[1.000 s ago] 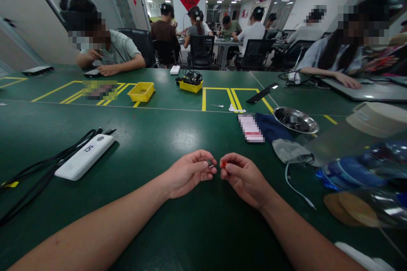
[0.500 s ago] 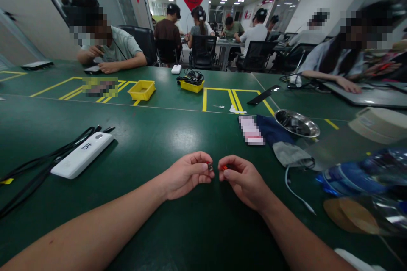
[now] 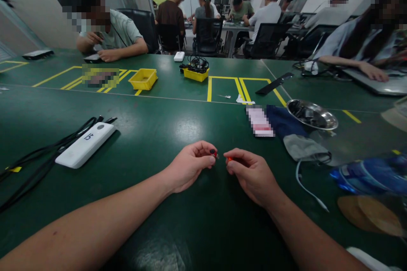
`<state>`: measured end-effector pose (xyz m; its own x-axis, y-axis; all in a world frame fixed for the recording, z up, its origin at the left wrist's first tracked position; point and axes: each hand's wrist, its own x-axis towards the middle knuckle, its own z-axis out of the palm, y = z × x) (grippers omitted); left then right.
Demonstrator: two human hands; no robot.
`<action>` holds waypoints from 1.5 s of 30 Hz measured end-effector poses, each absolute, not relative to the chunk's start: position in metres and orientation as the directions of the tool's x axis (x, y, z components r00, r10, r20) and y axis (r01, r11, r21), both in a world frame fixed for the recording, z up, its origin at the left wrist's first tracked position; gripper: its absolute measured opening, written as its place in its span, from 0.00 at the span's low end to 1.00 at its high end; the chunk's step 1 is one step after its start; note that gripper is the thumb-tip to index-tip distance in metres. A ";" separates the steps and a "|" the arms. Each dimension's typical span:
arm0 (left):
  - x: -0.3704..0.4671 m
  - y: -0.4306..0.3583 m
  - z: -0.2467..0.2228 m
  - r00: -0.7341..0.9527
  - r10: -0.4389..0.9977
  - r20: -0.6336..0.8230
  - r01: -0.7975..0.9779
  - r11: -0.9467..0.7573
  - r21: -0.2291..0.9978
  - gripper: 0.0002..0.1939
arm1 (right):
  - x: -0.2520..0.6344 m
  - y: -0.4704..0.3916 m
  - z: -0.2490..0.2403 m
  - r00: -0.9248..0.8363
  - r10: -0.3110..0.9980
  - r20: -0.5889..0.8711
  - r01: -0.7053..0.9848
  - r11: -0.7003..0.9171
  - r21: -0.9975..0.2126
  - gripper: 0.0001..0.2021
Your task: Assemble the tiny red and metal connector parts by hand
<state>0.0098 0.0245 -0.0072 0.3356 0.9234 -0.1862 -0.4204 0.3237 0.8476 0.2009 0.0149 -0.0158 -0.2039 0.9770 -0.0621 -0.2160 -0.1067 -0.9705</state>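
My left hand [image 3: 190, 166] pinches a small red and black piece [image 3: 213, 153] with a bit of shiny metal on it, between thumb and fingertips. Just to the right, my right hand [image 3: 251, 173] is closed on a small orange-red piece [image 3: 229, 159], mostly covered by the fingers. A narrow gap separates the two pieces. Both are too small for me to tell their kind. The hands hover over the green tabletop [image 3: 152, 135] near its middle.
A white power bank [image 3: 86, 144] with black cables lies left. Beyond are yellow bins [image 3: 143, 79]. To the right are a phone [image 3: 260, 121], dark blue cloth [image 3: 284, 122], metal bowl [image 3: 313, 115] and blue plastic bottle [image 3: 372, 174]. Co-workers sit across the table.
The view has tilted down and turned slightly left. The piece in my left hand is turned, showing more of its black part. Both hands keep their pinch, still a little apart.
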 end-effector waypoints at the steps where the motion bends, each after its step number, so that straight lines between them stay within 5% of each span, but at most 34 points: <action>1: 0.010 0.024 -0.007 0.333 0.925 -0.182 -0.417 0.318 0.852 0.11 | 0.201 0.015 -0.017 -0.208 0.977 -0.051 -0.201 -0.094 -0.975 0.09; 11: 0.011 0.021 -0.004 0.385 0.910 -0.157 -0.372 0.308 0.876 0.09 | 0.204 0.016 -0.011 -0.305 0.945 -0.116 -0.352 -0.225 -0.909 0.07; 28: 0.009 0.022 -0.003 0.421 0.890 -0.174 -0.381 0.347 0.857 0.11 | 0.208 0.018 -0.007 -0.321 0.919 -0.226 -0.337 -0.334 -0.880 0.07; 45: 0.009 0.022 0.001 0.391 0.882 -0.262 -0.487 0.439 0.755 0.17 | 0.204 0.021 -0.009 -0.253 0.959 -0.124 -0.470 -0.234 -0.851 0.07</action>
<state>0.0090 0.0222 0.0007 0.3909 0.8825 -0.2616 -0.4867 0.4394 0.7550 0.2043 0.0207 -0.0092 -0.2534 0.9594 -0.1239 -0.4699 -0.2340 -0.8512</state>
